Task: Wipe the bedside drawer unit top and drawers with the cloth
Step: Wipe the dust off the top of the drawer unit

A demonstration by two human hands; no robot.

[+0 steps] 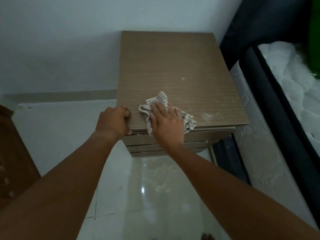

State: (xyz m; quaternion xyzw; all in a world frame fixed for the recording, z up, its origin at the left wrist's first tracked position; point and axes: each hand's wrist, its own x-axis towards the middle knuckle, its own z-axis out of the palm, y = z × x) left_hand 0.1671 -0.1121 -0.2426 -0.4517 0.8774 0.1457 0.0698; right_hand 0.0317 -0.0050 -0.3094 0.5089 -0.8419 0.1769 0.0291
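In the corner of a room, against a pale wall (60, 49), glossy white floor tiles (147, 196) spread below the view and reflect a light spot. Along the right side runs a bed: dark frame (270, 94) with a white quilted mattress (297, 87) on it, something green (314, 32) at the far right edge. A dark wooden piece of furniture (15, 153) shows at the left edge, only partly in view. Between wall and bed stands the bedside drawer unit (173, 66), light brown wood-grain, its top seen from above. The drawers (142, 141) show only as stacked front edges under the top; they appear shut, and their contents cannot be seen. The top carries pale dusty smears (208, 116) near the front right corner and a small pale spot (182, 78) further back. The cloth (160, 100), white with a dark check, lies crumpled on the front part of the top, one end hanging just over the front edge. The right hand (166, 122) lies flat on the cloth, fingers spread, palm pressing it down. The left hand (113, 121) is curled around the front left corner of the top, fingers on the surface, thumb at the front edge. The two hands are near each other, not touching.
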